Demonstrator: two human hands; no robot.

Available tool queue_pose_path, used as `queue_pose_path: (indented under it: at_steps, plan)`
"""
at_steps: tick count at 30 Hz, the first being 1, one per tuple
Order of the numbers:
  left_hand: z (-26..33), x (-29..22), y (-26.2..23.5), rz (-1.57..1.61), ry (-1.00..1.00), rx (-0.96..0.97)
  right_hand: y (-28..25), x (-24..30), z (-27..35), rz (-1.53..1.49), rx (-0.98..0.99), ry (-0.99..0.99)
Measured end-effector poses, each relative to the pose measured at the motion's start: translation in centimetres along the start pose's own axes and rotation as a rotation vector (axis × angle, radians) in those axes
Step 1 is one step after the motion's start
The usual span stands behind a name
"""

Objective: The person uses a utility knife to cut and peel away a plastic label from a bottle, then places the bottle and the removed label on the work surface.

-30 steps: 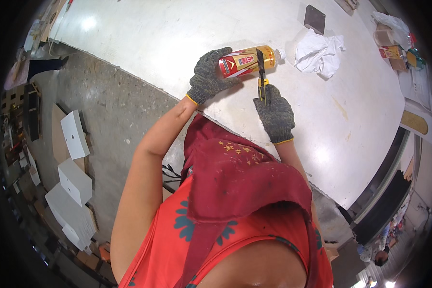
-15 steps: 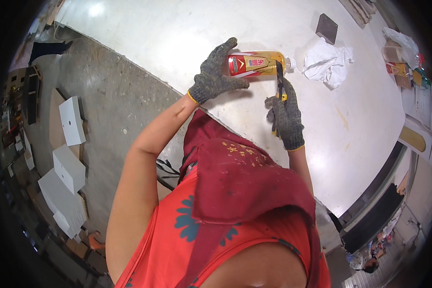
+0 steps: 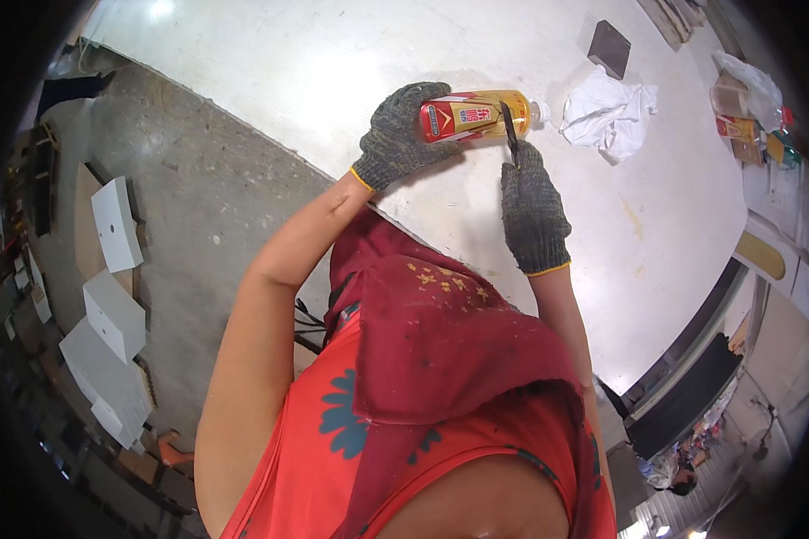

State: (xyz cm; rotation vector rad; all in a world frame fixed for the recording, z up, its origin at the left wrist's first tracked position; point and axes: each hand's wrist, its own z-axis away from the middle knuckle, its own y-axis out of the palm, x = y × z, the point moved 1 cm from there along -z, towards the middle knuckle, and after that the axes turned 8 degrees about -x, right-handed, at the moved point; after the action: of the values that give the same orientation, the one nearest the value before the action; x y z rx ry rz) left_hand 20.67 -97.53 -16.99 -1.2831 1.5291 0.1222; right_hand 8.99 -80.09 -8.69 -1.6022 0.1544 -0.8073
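A plastic bottle (image 3: 478, 114) with a red and gold label lies on its side, its clear neck pointing right. My left hand (image 3: 399, 136), in a dark grey knitted glove with a yellow cuff, is wrapped around its base end. In a matching glove, my right hand (image 3: 536, 214) is closed on a utility knife. The knife's dark blade (image 3: 510, 126) crosses the front of the bottle near its shoulder; whether it cuts in cannot be told. Its handle is hidden in my fingers.
All this is over a large white table (image 3: 476, 211). Right of the bottle lies crumpled white paper (image 3: 608, 112), with a dark block (image 3: 608, 49) behind it. Bags and packaging (image 3: 751, 108) sit at the far right. White boxes (image 3: 117, 225) stand on the floor at left.
My left hand has closed around the bottle's base, and the bottle has tilted slightly. My right hand has turned over, back upward, with the blade moved a little left along the bottle.
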Motion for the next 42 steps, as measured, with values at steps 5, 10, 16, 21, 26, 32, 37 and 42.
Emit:
queue_pose_path:
  at_steps: [5, 10, 16, 21, 26, 32, 37, 42]
  plan:
    - [-0.1, 0.2, 0.1, 0.028, -0.002, -0.009, 2.3, -0.6, -0.7, 0.083, -0.036, -0.115]
    - [0.0, 0.3, 0.1, -0.014, -0.015, 0.017, 2.4, 0.6, -1.4, 0.122, 0.042, 0.001]
    - [0.1, 0.2, 0.0, 0.003, -0.035, 0.020, 2.9, 0.5, -1.8, 0.086, 0.131, 0.084]
    - [0.1, 0.3, 0.1, 0.017, -0.043, 0.019, 3.5, 0.2, -1.9, 0.110, 0.150, 0.063]
    - [0.1, 0.2, 0.0, 0.025, -0.035, 0.011, 3.3, -0.1, -1.6, 0.101, 0.088, 0.032]
    - [0.0, 0.0, -0.1, 0.052, -0.083, 0.020, 1.6, 1.7, -2.9, 0.051, 0.266, 0.267]
    - [0.0, 0.0, 0.0, 0.043, -0.062, 0.017, 0.9, 2.4, -3.4, 0.066, 0.329, 0.342]
    - [-0.2, -0.2, -0.1, 0.023, -0.080, 0.024, 1.2, 2.5, -3.6, 0.030, 0.348, 0.388]
